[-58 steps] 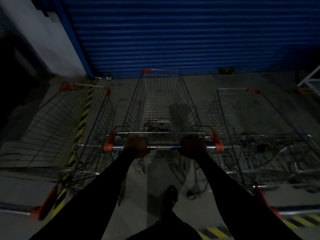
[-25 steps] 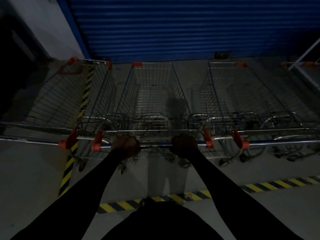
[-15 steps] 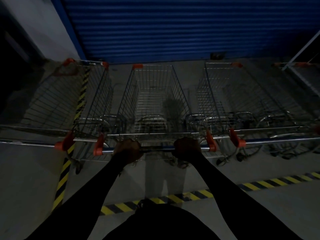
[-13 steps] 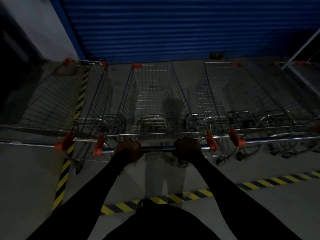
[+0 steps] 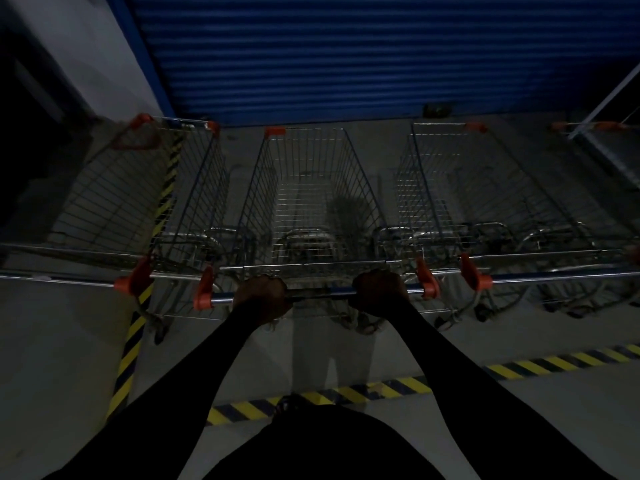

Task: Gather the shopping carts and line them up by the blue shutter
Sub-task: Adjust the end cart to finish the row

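Three wire shopping carts with orange corner caps stand side by side, noses toward the blue shutter (image 5: pixel 311 53). The middle cart (image 5: pixel 308 188) is directly ahead of me. My left hand (image 5: pixel 261 294) and my right hand (image 5: pixel 379 289) both grip its handle bar (image 5: pixel 318 293). The left cart (image 5: pixel 138 199) and the right cart (image 5: pixel 485 188) flank it, their handles roughly level with the one I hold. The scene is dim.
Yellow-and-black hazard tape (image 5: pixel 381 389) crosses the concrete floor behind the carts, and another strip (image 5: pixel 138 327) runs along the left. A grey wall (image 5: pixel 86 57) stands left of the shutter. A white metal frame (image 5: pixel 609 98) leans at the far right.
The middle cart has rolled forward between the two others since the earliest frame, bringing its handle level with theirs. Over the last half second nothing visibly moves.
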### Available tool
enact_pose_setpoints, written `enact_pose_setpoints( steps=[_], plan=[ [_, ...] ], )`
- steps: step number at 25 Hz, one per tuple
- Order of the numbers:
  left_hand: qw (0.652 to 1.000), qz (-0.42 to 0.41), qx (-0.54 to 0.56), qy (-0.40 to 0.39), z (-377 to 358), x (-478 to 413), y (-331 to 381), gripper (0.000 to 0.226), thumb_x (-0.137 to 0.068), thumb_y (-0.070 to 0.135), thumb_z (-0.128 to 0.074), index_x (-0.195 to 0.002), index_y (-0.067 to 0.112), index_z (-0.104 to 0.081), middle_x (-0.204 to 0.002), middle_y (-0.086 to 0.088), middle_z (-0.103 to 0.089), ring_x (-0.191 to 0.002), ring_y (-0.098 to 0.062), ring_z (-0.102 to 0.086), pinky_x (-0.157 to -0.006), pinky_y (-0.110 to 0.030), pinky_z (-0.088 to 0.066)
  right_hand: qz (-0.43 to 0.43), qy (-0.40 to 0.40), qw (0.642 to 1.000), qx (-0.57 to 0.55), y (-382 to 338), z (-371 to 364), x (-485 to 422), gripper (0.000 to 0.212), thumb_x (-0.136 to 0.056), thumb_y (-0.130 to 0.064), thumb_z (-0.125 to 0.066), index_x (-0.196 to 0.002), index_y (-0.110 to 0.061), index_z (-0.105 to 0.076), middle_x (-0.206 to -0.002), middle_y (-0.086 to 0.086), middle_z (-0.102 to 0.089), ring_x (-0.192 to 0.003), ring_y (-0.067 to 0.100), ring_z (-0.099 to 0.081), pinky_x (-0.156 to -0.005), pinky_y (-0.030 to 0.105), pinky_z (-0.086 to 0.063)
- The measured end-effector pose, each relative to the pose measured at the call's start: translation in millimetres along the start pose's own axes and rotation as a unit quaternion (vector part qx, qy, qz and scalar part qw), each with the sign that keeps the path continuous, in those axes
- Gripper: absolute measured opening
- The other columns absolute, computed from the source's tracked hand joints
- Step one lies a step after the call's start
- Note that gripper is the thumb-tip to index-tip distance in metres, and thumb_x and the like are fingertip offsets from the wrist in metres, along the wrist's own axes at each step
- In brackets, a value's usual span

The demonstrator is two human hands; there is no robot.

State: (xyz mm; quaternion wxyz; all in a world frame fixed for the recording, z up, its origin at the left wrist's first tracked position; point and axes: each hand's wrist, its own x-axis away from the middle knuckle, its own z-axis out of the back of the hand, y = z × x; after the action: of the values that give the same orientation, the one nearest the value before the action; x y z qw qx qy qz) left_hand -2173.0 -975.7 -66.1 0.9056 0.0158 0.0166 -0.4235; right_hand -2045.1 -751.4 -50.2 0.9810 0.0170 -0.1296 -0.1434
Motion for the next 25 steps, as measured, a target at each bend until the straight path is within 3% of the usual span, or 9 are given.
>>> enact_pose_setpoints(
  steps=[3, 4, 6, 8, 12, 16, 21, 25],
  plan=[
    [0.998, -0.033, -0.039, -0.028, 0.5, -1.2, -2.7, 0.036, -0.07, 0.046, -0.057, -0.057, 0.013, -0.062, -0.055, -0.009, -0.06, -0.053, -0.031, -0.061, -0.048, -0.033, -0.05, 0.001, 0.007, 1.0, -0.004, -0.5, 0.0, -0.6, 0.048, -0.075, -0.063, -0.052, -0.098, -0.023, -0.066, -0.101, 0.005, -0.069, -0.098, 0.027, -0.064, -0.081, 0.035, -0.049],
    [0.996, -0.028, -0.034, -0.075, 5.5, -2.6, -2.3, 0.033, -0.068, 0.048, -0.063, -0.066, 0.015, -0.067, -0.065, -0.008, -0.065, -0.064, -0.03, -0.065, -0.056, -0.034, -0.052, 0.004, 0.013, 1.0, -0.009, -0.4, 0.2, 0.2, 0.051, -0.073, -0.066, -0.051, -0.097, -0.024, -0.066, -0.1, 0.004, -0.069, -0.097, 0.026, -0.064, -0.08, 0.035, -0.048],
    [0.988, 0.005, 0.02, -0.153, 18.5, -7.8, -0.4, 0.039, -0.07, 0.056, -0.061, -0.091, 0.025, -0.067, -0.09, -0.001, -0.07, -0.089, -0.023, -0.066, -0.071, -0.032, -0.048, 0.018, 0.038, 0.999, -0.022, 1.5, 1.1, 2.4, 0.062, -0.067, -0.077, -0.04, -0.095, -0.026, -0.063, -0.096, 0.002, -0.069, -0.094, 0.026, -0.065, -0.078, 0.035, -0.048],
    [0.983, 0.021, 0.079, -0.163, 21.8, -5.6, -0.6, 0.044, -0.07, 0.059, -0.059, -0.103, 0.031, -0.06, -0.101, 0.004, -0.069, -0.098, -0.02, -0.064, -0.078, -0.031, -0.046, 0.032, 0.064, 0.997, -0.04, 0.9, 1.8, 3.7, 0.075, -0.06, -0.081, -0.027, -0.1, -0.027, -0.061, -0.098, 0.002, -0.069, -0.095, 0.029, -0.064, -0.08, 0.038, -0.049],
    [0.989, 0.043, 0.124, -0.072, 33.1, 10.3, 7.5, 0.074, -0.057, 0.065, -0.052, -0.123, 0.031, -0.053, -0.118, 0.004, -0.063, -0.11, -0.024, -0.059, -0.094, -0.038, -0.041, 0.053, 0.154, 0.985, -0.055, -10.8, -3.5, 6.7, 0.074, -0.073, -0.073, -0.035, -0.111, -0.017, -0.066, -0.101, 0.011, -0.067, -0.091, 0.038, -0.062, -0.076, 0.047, -0.048],
    [0.991, 0.065, 0.097, 0.069, 56.2, 35.9, 5.2, 0.071, -0.054, 0.061, -0.047, -0.117, 0.03, -0.056, -0.114, 0.0, -0.064, -0.108, -0.028, -0.057, -0.093, -0.052, -0.039, 0.104, 0.198, 0.967, -0.118, -46.1, 12.8, -2.8, 0.06, -0.074, -0.062, -0.046, -0.113, -0.02, -0.062, -0.102, 0.008, -0.063, -0.092, 0.036, -0.059, -0.075, 0.046, -0.047],
    [0.983, 0.166, 0.069, 0.034, 74.2, 75.2, -37.7, 0.085, -0.055, 0.066, -0.046, -0.131, 0.027, -0.049, -0.133, -0.001, -0.053, -0.124, -0.03, -0.046, -0.096, -0.051, -0.037, 0.184, 0.221, 0.948, -0.139, -111.4, 32.9, -17.0, 0.063, -0.077, -0.064, -0.04, -0.115, -0.019, -0.062, -0.106, 0.009, -0.061, -0.099, 0.036, -0.054, -0.079, 0.046, -0.044],
    [0.979, 0.193, 0.023, 0.059, 74.1, 108.5, -87.9, 0.081, -0.06, 0.065, -0.048, -0.128, 0.021, -0.055, -0.13, -0.007, -0.058, -0.119, -0.033, -0.054, -0.09, -0.052, -0.042, 0.236, 0.255, 0.928, -0.138, -165.9, 50.6, -26.1, 0.059, -0.078, -0.061, -0.047, -0.118, -0.02, -0.061, -0.103, 0.008, -0.06, -0.097, 0.035, -0.055, -0.077, 0.044, -0.044]
  ],
)
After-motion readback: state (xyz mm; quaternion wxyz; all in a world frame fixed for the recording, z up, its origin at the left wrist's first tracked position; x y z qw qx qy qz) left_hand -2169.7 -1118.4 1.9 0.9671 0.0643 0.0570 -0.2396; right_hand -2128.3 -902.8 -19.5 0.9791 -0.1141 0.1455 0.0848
